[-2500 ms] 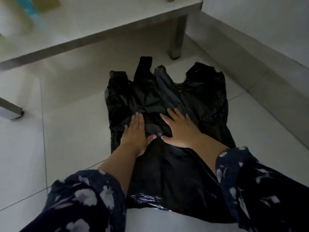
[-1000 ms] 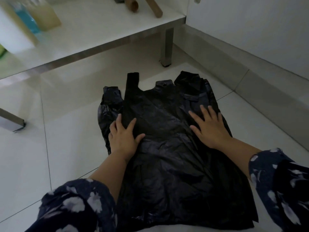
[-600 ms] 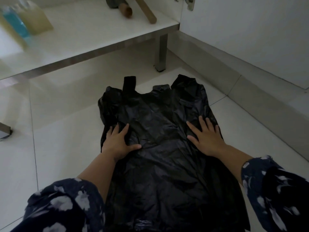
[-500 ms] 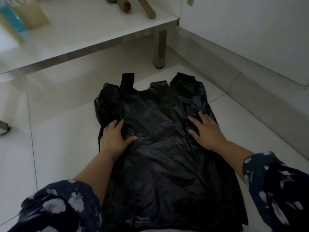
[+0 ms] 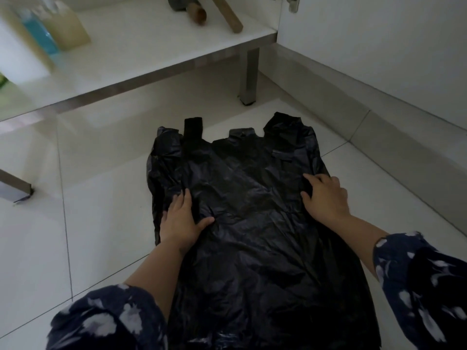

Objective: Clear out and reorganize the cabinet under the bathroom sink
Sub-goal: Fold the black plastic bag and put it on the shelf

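The left hand [image 5: 180,224] lies flat, fingers straight, on the crinkled black plastic bag [image 5: 242,223] spread on the white tiled floor [image 5: 101,210]; at three o'clock, the right hand [image 5: 326,198] presses its edge, fingers bent over it.

Dim, flat light all round, and the black bag [image 5: 252,223] swallows nearly all of it, showing only faint grey sheen on its creases and a small glint at its near edge. Beyond the bag the white floor tiles [image 5: 101,198] carry a soft pale reflection, with shadow pooled under the cabinet shelf [image 5: 151,54]. Far left of the bag the bottles [image 5: 50,34] smear with motion blur, and straight edges bow towards the corners from the wide lens.
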Action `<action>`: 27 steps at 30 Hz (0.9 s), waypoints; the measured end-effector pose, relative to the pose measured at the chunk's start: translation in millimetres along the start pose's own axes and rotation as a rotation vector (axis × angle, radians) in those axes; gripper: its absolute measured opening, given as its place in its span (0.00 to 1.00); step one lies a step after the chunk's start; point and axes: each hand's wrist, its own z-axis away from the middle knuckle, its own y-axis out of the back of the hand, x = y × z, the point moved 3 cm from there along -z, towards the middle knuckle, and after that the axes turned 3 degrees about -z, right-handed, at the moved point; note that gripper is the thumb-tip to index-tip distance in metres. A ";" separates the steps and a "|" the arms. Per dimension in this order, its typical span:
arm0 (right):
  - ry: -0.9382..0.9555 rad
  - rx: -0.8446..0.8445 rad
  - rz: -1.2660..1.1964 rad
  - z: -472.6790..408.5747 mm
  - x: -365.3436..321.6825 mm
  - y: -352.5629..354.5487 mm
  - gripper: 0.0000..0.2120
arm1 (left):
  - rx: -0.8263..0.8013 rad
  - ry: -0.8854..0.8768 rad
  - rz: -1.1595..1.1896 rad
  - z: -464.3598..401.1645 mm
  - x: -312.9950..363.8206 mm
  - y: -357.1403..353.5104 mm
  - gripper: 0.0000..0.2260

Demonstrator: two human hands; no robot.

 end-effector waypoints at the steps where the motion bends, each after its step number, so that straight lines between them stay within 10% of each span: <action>1: 0.001 0.013 0.022 1.4 0.6 -1.5 0.26 | 0.007 0.001 -0.004 1.3 0.5 0.1 0.46; 8: -0.159 0.103 -0.235 0.6 13.2 0.0 0.24 | 0.027 0.007 0.043 4.1 3.1 1.2 0.45; 14: 0.105 0.259 -0.502 -2.2 -0.2 9.6 0.23 | 0.159 0.043 -0.002 20.4 3.7 17.2 0.42; 27: 0.275 -0.044 0.109 -3.9 -14.2 -10.0 0.24 | 0.058 0.146 -0.153 36.6 -18.1 10.8 0.39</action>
